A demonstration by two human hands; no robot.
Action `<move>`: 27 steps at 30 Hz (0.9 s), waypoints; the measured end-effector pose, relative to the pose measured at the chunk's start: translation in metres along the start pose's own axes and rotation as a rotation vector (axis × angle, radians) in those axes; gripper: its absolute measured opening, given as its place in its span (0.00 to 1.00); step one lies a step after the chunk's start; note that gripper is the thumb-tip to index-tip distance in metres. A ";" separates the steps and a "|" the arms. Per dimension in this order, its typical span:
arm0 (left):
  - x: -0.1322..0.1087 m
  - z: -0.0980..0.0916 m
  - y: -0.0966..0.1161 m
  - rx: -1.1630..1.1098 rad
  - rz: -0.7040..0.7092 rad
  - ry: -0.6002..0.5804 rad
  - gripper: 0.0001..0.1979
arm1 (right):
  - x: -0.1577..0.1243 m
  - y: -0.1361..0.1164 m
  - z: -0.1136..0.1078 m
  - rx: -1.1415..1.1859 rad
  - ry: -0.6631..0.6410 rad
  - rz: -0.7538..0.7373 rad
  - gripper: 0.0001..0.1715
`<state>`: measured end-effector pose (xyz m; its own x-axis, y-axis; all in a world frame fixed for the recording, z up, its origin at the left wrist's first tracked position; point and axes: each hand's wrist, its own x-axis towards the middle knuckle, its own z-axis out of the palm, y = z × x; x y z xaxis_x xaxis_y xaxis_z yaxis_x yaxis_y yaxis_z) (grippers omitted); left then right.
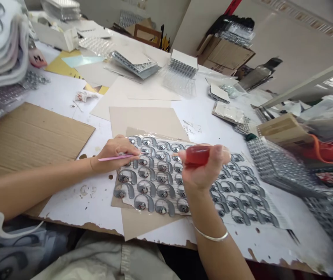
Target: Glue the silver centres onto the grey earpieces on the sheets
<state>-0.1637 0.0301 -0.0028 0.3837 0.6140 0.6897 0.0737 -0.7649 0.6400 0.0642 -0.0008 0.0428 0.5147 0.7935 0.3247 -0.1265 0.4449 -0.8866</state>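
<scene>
Rows of grey hook-shaped pieces (164, 190), each with a round shiny stone-like part, lie on a clear plastic sheet in front of me. My left hand (119, 149) is over the sheet's upper left corner, pinching a thin pink stick (115, 157) whose tip points right at the pieces. In my right hand (198, 175) is a red squeeze bottle (197, 155), held on its side above the middle rows. Its narrow nozzle points left, close to a piece. Whether the nozzle touches it I cannot tell. My right hand and forearm hide several pieces.
Beige card sheets (146, 116) lie under and behind the plastic sheet. Brown cardboard (32, 140) covers the table's left side. Stacked trays of small parts (280, 167) stand at the right. More card-topped stacks (184, 64) stand at the back, and white padded layers (6, 50) rise at far left.
</scene>
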 end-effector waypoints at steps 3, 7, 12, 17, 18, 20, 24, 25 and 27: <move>0.009 -0.004 -0.002 -0.064 -0.260 0.137 0.06 | 0.017 -0.016 -0.004 0.177 0.134 0.141 0.26; 0.034 -0.007 -0.018 -0.069 -0.543 0.105 0.13 | 0.030 -0.035 -0.009 0.299 0.179 0.187 0.30; 0.061 0.000 -0.038 -0.078 -0.618 -0.037 0.17 | 0.031 -0.059 -0.009 0.339 0.158 0.173 0.30; 0.065 0.004 -0.031 -0.055 -0.648 -0.109 0.16 | 0.031 -0.075 -0.010 0.353 0.055 0.175 0.29; 0.065 0.004 -0.028 -0.050 -0.653 -0.116 0.16 | 0.031 -0.076 -0.010 0.353 0.030 0.162 0.29; 0.062 0.004 -0.024 -0.044 -0.664 -0.127 0.16 | 0.030 -0.078 -0.009 0.342 -0.008 0.142 0.28; 0.053 0.004 -0.015 -0.056 -0.692 -0.136 0.16 | 0.026 -0.077 -0.007 0.282 -0.072 0.171 0.28; 0.050 0.004 -0.012 -0.062 -0.700 -0.139 0.16 | 0.026 -0.075 -0.007 0.266 -0.094 0.183 0.28; 0.043 0.003 -0.007 -0.071 -0.714 -0.136 0.16 | 0.025 -0.072 -0.005 0.239 -0.140 0.200 0.27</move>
<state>-0.1449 0.0611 0.0213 0.3761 0.9252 0.0510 0.2908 -0.1702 0.9415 0.0904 -0.0148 0.1127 0.3406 0.9168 0.2086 -0.4166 0.3461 -0.8406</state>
